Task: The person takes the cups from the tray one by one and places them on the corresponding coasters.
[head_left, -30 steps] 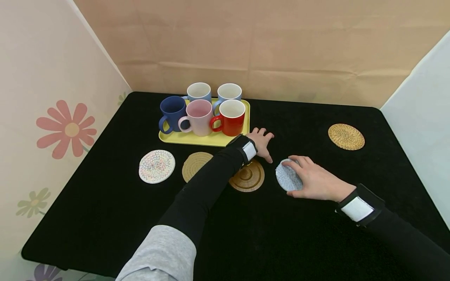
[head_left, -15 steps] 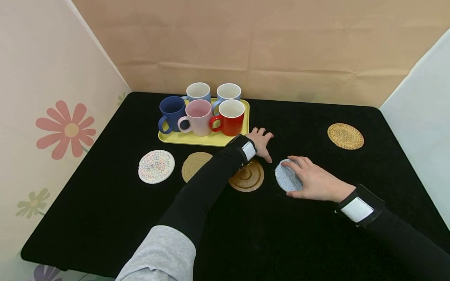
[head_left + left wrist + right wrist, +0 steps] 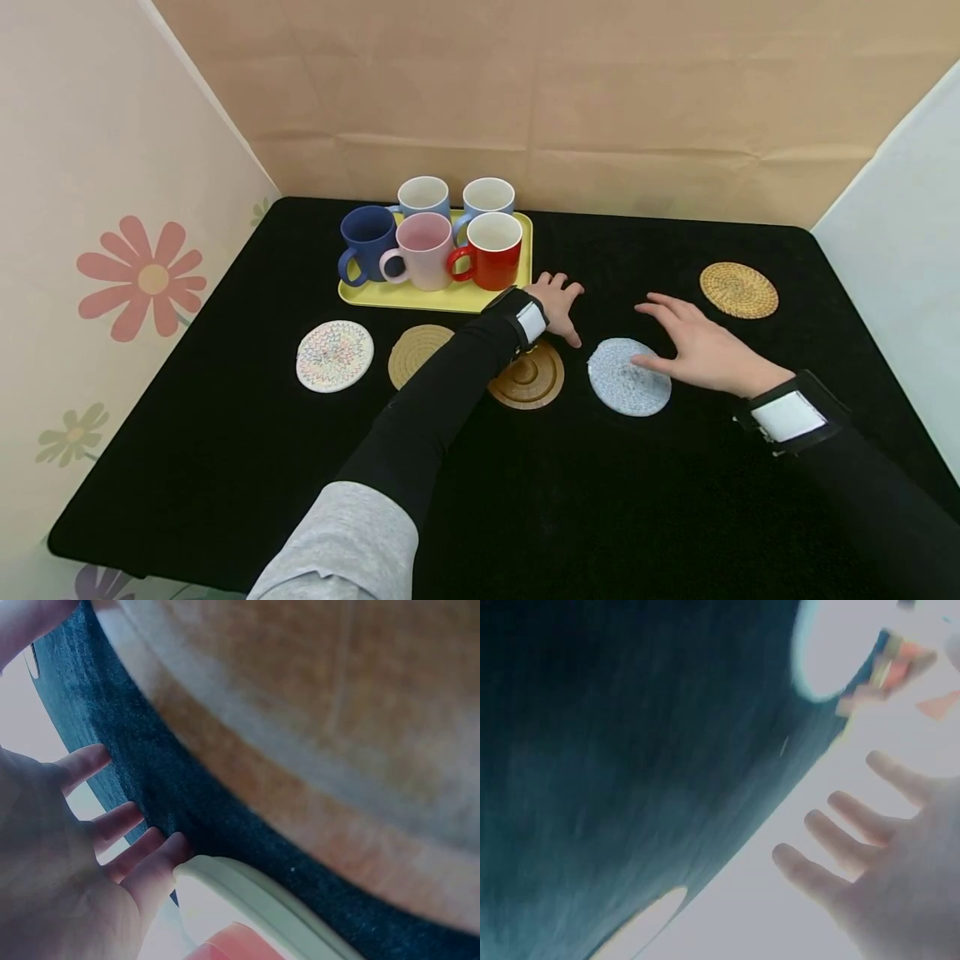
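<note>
Both hands stand wide and hold nothing. The right hand (image 3: 708, 346), right of centre in the head view, has its fingers extended and its thumb apart from them; the thumb overlaps the upper right part of a pale blue-grey woven coaster (image 3: 622, 390), and whether it touches cannot be confirmed. The left hand (image 3: 553, 307), near the centre, has its fingers spread; contact with the table cannot be told.

Nearest, at the bottom of the frame, a light grey sleeve (image 3: 345, 542) is pushed up over the black sleeve (image 3: 420, 425) of the left arm. Black table (image 3: 570, 517) surface extends across the middle of the frame. The pale blue-grey coaster lies flat on it, right of centre. Just left of that lies a grooved wooden coaster (image 3: 527, 385), partly covered by the left arm; it also fills the upper right of the left wrist view. Farther left are a tan ribbed coaster (image 3: 418, 348), also partly covered, and a white zigzag-patterned coaster (image 3: 334, 357). A straw-coloured woven coaster (image 3: 738, 290) lies farther back at right.

Beyond the left arm, a yellow tray (image 3: 405, 297) carries five upright mugs: dark blue (image 3: 373, 250), pink (image 3: 427, 265) and red (image 3: 498, 267) in front, two light blue behind. Brown paper (image 3: 600, 100) spans the top of the frame.
</note>
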{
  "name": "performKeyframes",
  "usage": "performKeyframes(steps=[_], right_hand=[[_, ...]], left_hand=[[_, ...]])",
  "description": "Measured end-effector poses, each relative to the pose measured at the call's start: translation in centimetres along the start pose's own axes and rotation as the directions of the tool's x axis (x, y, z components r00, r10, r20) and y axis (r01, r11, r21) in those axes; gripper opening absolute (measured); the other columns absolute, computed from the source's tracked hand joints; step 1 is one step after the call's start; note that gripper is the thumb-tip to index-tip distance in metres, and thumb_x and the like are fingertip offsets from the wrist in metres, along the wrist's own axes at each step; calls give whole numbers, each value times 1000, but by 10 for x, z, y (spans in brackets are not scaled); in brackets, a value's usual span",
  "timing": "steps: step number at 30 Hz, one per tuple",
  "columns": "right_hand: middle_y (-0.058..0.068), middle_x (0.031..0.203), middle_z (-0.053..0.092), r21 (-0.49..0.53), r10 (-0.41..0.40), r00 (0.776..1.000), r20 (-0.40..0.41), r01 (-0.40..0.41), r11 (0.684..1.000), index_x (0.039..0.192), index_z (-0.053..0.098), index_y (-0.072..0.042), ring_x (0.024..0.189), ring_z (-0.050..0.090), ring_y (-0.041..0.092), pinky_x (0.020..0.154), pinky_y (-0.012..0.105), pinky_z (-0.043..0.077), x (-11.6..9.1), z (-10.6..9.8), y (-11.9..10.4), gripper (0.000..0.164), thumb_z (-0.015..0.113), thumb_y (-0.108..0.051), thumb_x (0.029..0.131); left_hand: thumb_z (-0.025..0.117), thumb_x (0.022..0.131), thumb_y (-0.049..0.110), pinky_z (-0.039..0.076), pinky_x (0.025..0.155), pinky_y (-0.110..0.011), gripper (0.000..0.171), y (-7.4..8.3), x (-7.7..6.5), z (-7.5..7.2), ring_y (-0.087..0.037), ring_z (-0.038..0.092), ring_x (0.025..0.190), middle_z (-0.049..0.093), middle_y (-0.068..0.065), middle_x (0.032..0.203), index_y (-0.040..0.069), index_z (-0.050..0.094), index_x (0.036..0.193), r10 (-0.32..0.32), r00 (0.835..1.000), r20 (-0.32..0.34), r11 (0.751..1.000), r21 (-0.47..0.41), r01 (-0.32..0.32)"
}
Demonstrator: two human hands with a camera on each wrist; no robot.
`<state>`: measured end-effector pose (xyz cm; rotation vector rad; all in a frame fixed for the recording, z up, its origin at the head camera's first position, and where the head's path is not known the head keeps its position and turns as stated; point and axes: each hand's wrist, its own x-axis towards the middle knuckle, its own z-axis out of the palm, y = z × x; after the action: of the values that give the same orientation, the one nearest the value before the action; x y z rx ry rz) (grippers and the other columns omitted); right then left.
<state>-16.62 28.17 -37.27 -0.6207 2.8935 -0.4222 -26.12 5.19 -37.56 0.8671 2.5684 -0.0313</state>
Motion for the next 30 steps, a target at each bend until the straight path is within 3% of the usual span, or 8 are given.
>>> performKeyframes(steps=[5, 8, 12, 14, 19, 27, 30], right_hand=[[33, 148, 24, 5, 114, 991, -66, -113, 994, 141, 36, 5, 132, 25, 53, 100, 68, 26, 11, -21, 40, 77, 65, -46, 90], [35, 143, 27, -16, 181, 978, -107, -184, 983, 140, 35, 8, 127, 29, 54, 92, 70, 33, 17, -28, 67, 78, 60, -49, 92], [40, 134, 28, -24, 319, 939, -125, -324, 946, 137, 33, 11, 116, 32, 57, 78, 72, 38, 19, -32, 99, 82, 50, -56, 94], [41, 131, 28, -13, 377, 919, -120, -381, 925, 135, 32, 12, 114, 31, 58, 77, 72, 36, 18, -33, 111, 83, 47, -58, 94], [43, 131, 25, 12, 451, 885, -114, -453, 892, 135, 31, 12, 113, 30, 60, 79, 72, 34, 17, -29, 125, 86, 44, -62, 93], [45, 129, 21, 49, 503, 861, -69, -501, 864, 139, 23, 14, 115, 25, 63, 83, 74, 31, 22, -23, 130, 99, 48, -66, 89], [47, 129, 20, 57, 515, 856, -53, -512, 857, 140, 21, 16, 115, 24, 63, 84, 74, 30, 23, -22, 133, 103, 49, -68, 87]], left_hand=[[66, 82, 60, 30, 107, -34, 90, -3, 8, 2, -25, 24, 135, 20, -7, 156, 25, 23, 153, -10, 1000, 20, 1000, 1, 10], [66, 83, 60, 30, 107, -35, 89, -3, 6, 0, -25, 24, 135, 20, -7, 156, 25, 24, 153, -10, 1000, 20, 1000, -3, 10], [65, 84, 58, 30, 108, -34, 87, -3, -4, -3, -25, 25, 135, 21, -8, 156, 24, 25, 153, 2, 1000, 13, 1000, -11, -1], [65, 85, 57, 30, 108, -35, 86, -2, -10, -5, -26, 26, 134, 23, -9, 156, 22, 27, 152, 15, 1000, 4, 1000, -21, -15], [65, 86, 54, 32, 107, -37, 83, 0, -17, -7, -27, 28, 133, 25, -11, 154, 19, 28, 152, 42, 999, -12, 998, -39, -42], [65, 86, 55, 33, 105, -35, 83, 2, -15, -7, -26, 28, 132, 26, -10, 153, 20, 28, 151, 38, 999, -13, 999, -27, -38], [65, 85, 57, 32, 105, -33, 85, 1, -7, -4, -25, 27, 132, 24, -8, 154, 23, 27, 152, 18, 1000, -1, 1000, -13, -18]])
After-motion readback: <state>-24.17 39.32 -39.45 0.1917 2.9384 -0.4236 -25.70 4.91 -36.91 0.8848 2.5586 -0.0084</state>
